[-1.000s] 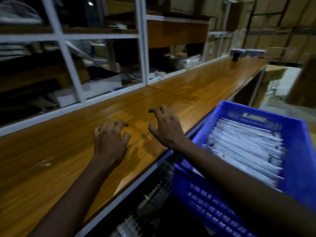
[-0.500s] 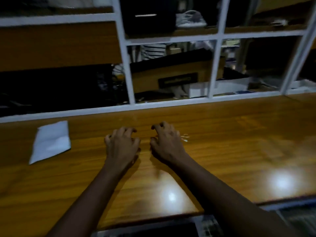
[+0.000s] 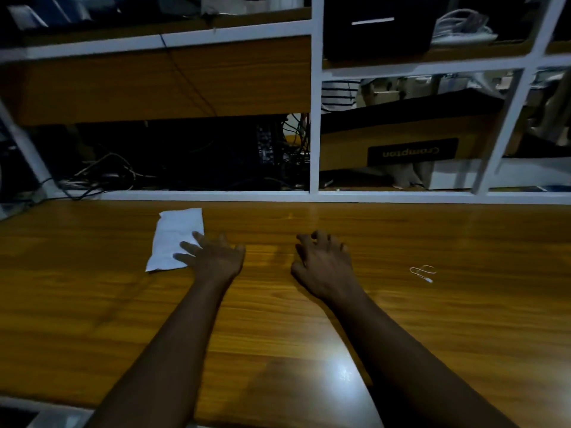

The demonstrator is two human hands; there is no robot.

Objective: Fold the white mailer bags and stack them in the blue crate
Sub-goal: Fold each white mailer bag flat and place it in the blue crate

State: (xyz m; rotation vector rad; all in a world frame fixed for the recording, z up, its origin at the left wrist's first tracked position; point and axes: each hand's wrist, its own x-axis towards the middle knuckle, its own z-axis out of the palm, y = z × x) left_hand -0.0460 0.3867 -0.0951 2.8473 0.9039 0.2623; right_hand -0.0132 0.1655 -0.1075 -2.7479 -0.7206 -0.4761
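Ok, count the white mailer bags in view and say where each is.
1. The bag lies flat on the counter, left of centre, with the fingers of the left hand on its near right corner. The crate is out of view, so more may be unseen.

Left hand (image 3: 213,257) flat, fingers spread; right hand (image 3: 324,264) loosely curled, both forearms outstretched
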